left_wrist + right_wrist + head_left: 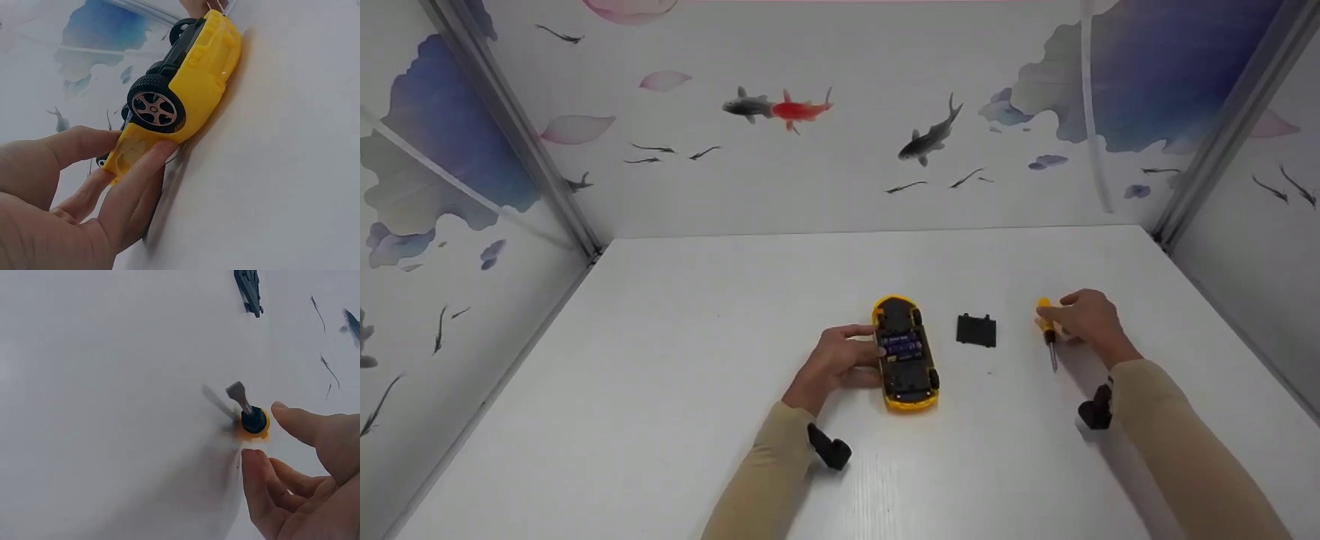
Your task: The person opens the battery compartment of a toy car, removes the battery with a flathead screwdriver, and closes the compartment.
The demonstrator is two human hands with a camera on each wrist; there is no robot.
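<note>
Blue-purple batteries point(901, 346) sit in the belly of a yellow toy car point(907, 375). They have pale writing on them, but it is too small to read, so I can't tell the brand. The car is upside down on the white table point(660, 360), about halfway between the table's left and right edges. One end of it points toward the far edge, a bit crooked. Its belly is black, and shiny yellow shows all around it. The left wrist view shows a big wheel point(154, 108) with a black bumpy tyre and pinkish metal-looking spokes.

The left hand point(840, 356) holds the car by its left side, with the fingertips and thumb pinching the yellow body.

Beside the car, toward the table's right edge, lies a flat black battery cover point(976, 331). It is almost square, and little tabs stick out of its far edge.

Nearer still to the right edge is a screwdriver point(1049, 336) with a yellow handle, a dark collar and a flat metal tip. The right hand point(1086, 315) is at the handle. Its thumb and fingers are a little way apart, one on each side, and the right wrist view shows a gap between them.

Past the far edge stands a white wall point(825, 187) with a red fish point(801, 111) on it.
</note>
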